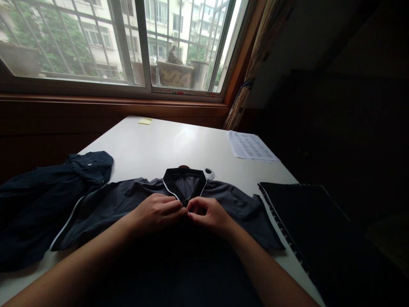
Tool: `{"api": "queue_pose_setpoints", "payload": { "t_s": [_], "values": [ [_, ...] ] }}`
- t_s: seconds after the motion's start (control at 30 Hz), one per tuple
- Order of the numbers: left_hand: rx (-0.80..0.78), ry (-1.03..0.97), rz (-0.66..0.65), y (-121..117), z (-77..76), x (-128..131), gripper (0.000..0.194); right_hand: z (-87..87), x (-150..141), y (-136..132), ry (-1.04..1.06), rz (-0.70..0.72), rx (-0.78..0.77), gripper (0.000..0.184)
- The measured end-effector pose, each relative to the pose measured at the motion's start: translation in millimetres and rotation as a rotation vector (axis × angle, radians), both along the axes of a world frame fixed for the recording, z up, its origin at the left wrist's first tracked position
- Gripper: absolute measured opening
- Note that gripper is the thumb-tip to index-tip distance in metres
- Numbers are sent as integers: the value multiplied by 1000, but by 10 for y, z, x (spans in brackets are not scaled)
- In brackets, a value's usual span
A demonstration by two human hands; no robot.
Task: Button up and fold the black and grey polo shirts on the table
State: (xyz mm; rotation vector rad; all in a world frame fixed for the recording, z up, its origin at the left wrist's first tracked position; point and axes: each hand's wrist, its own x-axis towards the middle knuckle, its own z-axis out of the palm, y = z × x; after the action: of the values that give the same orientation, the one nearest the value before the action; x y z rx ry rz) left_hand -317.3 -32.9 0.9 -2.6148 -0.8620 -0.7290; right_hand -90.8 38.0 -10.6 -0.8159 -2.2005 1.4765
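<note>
The left hand (157, 211) and right hand (213, 214) pinch the front of a dark-grey, short-sleeved fabric shirt (119, 197), its sleeves spread nine-to-three o'clock on a white worktop (179, 145). Its black, white-edged collar (173, 182) lies at twelve, near both.

The shirt (121, 200) is dark grey, with a black collar (172, 181) and thin white edging along the collar and the sleeve ends. The folded garment (28, 200) at the left is dark navy, and its button (89, 164) is pale. The counter (166, 140) is white. The sticky note (145, 121) is pale yellow. The papers (251, 146) are white with rows of grey print. The notebook (306, 217) looks black. The window ledge (115, 105) is reddish brown, and the curtain (260, 51) is tan with a darker pattern.
</note>
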Motion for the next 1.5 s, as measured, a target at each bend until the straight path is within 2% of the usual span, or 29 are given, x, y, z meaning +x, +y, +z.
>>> {"api": "queue_pose_setpoints", "payload": {
  "t_s": [1.5],
  "values": [
    [35, 4, 23, -11, 14, 2, 10, 21, -4, -1, 2, -5, -5, 22]
  ]
}}
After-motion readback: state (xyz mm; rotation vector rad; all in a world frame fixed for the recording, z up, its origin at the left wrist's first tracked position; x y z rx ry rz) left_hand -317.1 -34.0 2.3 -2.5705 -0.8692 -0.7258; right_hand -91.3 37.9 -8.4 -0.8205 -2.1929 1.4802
